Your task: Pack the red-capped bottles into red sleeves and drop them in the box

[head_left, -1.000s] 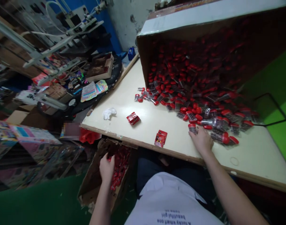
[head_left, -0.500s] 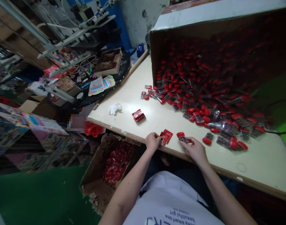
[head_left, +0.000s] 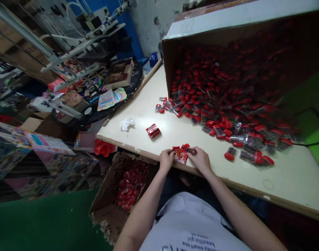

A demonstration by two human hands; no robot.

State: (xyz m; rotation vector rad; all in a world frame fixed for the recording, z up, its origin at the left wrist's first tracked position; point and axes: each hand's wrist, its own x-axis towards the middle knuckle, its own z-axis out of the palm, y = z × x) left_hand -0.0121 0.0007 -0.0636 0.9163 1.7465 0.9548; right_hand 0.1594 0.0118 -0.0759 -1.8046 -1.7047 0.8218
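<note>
Left hand and right hand: both closed in a pinch on a glossy red foil packet, at 12 o'clock on the near edge of a cream laminate table. Risk: a loosened pinch could drop it over that edge; red-capped clear plastic tubes lie at 2 o'clock.

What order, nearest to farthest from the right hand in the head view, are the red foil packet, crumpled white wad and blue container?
Right hand:
1. Red foil packet, to its left.
2. Crumpled white wad, farther left.
3. Blue container, beyond the table.
</note>
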